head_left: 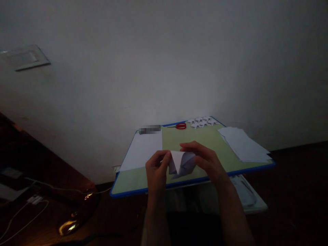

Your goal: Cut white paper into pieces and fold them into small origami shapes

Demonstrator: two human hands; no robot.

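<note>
A partly folded piece of white paper (pixel 182 164) is held up between my two hands, above the front part of the green tabletop (pixel 187 138). My left hand (pixel 157 167) pinches its left edge between thumb and fingers. On the other side, my right hand (pixel 206 159) has its thumb and fingers around the right part of the paper. A pointed white flap hangs down at the middle of the fold. The far sides of the fingers are hidden.
Red-handled scissors (pixel 180 126) lie at the table's back edge, beside several small folded paper pieces (pixel 201 122). Loose white sheets (pixel 243 143) are stacked at the right; another white sheet (pixel 146 147) lies at the left. A white cable (pixel 69 188) runs at the lower left.
</note>
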